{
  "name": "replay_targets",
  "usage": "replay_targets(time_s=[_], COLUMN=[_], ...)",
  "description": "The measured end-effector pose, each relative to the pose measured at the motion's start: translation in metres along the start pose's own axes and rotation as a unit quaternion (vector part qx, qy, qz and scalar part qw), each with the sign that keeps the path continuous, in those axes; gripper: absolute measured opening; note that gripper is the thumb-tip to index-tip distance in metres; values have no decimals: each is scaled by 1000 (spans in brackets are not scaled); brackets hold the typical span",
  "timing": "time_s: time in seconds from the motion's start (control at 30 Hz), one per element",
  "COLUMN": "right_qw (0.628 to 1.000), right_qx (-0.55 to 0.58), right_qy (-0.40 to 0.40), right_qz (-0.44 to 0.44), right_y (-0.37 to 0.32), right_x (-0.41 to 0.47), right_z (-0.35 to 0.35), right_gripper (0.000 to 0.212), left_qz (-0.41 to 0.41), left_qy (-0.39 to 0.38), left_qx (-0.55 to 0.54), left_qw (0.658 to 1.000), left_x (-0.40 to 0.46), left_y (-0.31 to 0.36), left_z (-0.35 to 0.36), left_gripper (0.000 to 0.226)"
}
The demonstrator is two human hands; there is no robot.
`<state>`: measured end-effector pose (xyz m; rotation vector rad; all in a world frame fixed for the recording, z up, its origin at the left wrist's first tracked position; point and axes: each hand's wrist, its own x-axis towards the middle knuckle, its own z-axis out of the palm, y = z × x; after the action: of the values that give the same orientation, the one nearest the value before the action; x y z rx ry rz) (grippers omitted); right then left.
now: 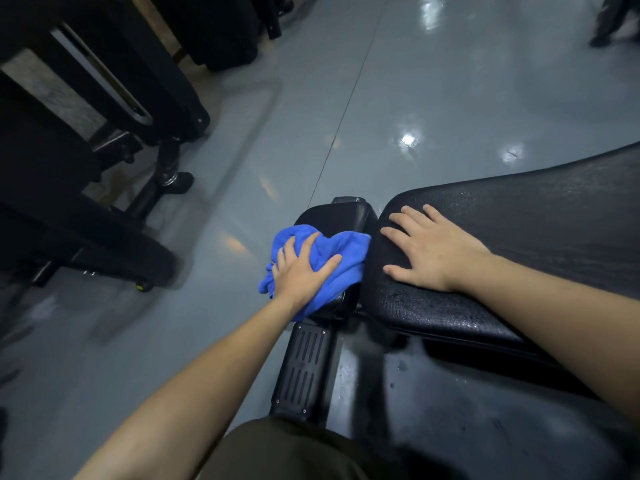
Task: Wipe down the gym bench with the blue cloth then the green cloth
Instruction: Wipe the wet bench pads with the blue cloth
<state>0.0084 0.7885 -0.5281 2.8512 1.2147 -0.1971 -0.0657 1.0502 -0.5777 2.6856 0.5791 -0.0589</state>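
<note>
The black padded gym bench (519, 244) runs from the middle to the right edge, its long pad textured and damp-looking. A smaller black seat pad (339, 216) sits at its left end. The crumpled blue cloth (346, 251) lies on that seat pad. My left hand (301, 271) presses down on the cloth with fingers spread, thumb toward the long pad. My right hand (429, 251) rests flat on the end of the long pad, fingers straight and spread. No green cloth is in view.
A black ribbed foot plate (304, 368) of the bench frame lies below the cloth. Dark gym machines (104, 140) stand at left on the glossy grey floor (415, 98). A person's dark legs (606, 19) show at top right. My olive-clad knee (287, 452) is at the bottom.
</note>
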Motion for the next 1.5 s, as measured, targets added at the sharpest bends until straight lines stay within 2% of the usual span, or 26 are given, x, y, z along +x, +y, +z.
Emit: replay_targets(time_s=[0.2, 0.33, 0.47, 0.57, 0.7, 0.8, 0.87, 1.0, 1.13, 1.3, 1.5], right_qw=[1000, 998, 990, 983, 975, 981, 984, 986, 988, 989, 977], right_qx=[6, 44, 116, 167, 204, 170, 142, 114, 118, 125, 202], right_qy=[-10, 39, 73, 63, 60, 56, 65, 106, 95, 72, 42], right_qz=[4, 17, 25, 46, 62, 76, 85, 65, 35, 38, 49], right_y=[-2, -32, -85, -105, -117, -125, -127, -121, -121, -132, -125], right_x=[-1, 16, 40, 49, 55, 62, 67, 73, 71, 65, 52], right_z=[-6, -15, -18, -6, 5, 12, 14, 10, 0, -9, -18], right_gripper=[98, 74, 62, 67, 89, 103, 101, 78, 54, 27, 15], left_qz=[17, 87, 168, 198, 222, 232, 236, 235, 215, 244, 271], left_qy=[-83, -136, -175, -200, -210, -205, -192, -165, -149, -138, -130], left_qx=[-15, -36, 0, 17, 52, 73, 74, 77, 75, 204, 212], left_qw=[996, 986, 970, 959, 951, 948, 950, 955, 962, 938, 930], left_x=[8, 14, 25, 36, 48, 53, 54, 49, 45, 30, 1], left_y=[-5, -31, -55, -65, -66, -62, -60, -60, -55, -42, -45], left_z=[-23, -49, -69, -80, -85, -84, -83, -81, -81, -91, -106], left_gripper=[78, 92, 105, 119, 124, 120, 115, 97, 75, 53, 49])
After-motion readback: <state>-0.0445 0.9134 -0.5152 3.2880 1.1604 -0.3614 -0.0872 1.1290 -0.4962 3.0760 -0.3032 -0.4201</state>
